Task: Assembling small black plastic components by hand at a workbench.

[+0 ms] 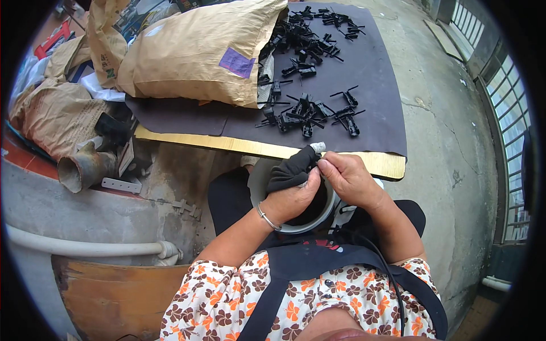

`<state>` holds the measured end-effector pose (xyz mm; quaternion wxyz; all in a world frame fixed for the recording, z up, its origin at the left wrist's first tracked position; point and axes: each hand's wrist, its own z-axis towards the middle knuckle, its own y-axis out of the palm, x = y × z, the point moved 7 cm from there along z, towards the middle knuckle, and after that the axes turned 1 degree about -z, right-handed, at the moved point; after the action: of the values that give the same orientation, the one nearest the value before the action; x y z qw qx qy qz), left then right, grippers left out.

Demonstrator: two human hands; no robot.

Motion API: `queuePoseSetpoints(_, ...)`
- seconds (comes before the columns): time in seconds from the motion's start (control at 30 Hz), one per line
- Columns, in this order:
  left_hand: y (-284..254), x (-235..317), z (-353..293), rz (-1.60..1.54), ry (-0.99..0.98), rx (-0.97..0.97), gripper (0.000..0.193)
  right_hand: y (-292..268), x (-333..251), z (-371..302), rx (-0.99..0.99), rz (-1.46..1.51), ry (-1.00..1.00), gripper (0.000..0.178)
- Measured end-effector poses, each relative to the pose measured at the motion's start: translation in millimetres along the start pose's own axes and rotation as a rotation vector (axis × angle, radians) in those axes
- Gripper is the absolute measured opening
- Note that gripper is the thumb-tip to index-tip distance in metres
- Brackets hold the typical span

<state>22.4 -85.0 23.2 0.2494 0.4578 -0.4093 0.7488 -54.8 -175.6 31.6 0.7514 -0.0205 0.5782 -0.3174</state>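
Observation:
My left hand is closed, in a black fingerless glove with a white wrap on one fingertip. Beside it my right hand is bare, its thumb and forefinger pinched together. Where the fingertips meet, both hands grip a small black piece, mostly hidden by the fingers. Below the hands a grey bucket stands between my knees, its inside dark. Just ahead, several black plastic parts with thin prongs lie loose on the table.
A dark sheet covers the table, whose yellow front edge is close to my hands. A large paper sack lies on it, with a heap of black parts at its mouth. At the left are a rusty pipe fitting and a white pipe.

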Motion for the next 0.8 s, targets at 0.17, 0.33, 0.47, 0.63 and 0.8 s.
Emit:
queuePoseSetpoints(0.17, 0, 15, -5, 0.198, 0.221, 0.129, 0.029, 9, 14, -2, 0.072, -0.004, 0.09, 0.023)
queuePoseSetpoints(0.33, 0, 23, -3, 0.395, 0.275, 0.143, 0.033, 19, 27, -2, 0.078, 0.059, 0.132, 0.021)
queuePoseSetpoints(0.47, 17, 63, -10, 0.436, 0.379, -0.059, 0.029, 38, 23, -8, 0.009, -0.042, -0.185, 0.018)
queuePoseSetpoints(0.63, -32, 20, 5, -0.41, -0.212, 0.08, 0.034, 7, 20, -5, 0.046, 0.214, 0.158, 0.03)
queuePoseSetpoints(0.8, -22, 8, -3, -0.348, -0.179, -0.023, 0.041, 3, -3, -1, 0.004, 0.256, 0.067, 0.033)
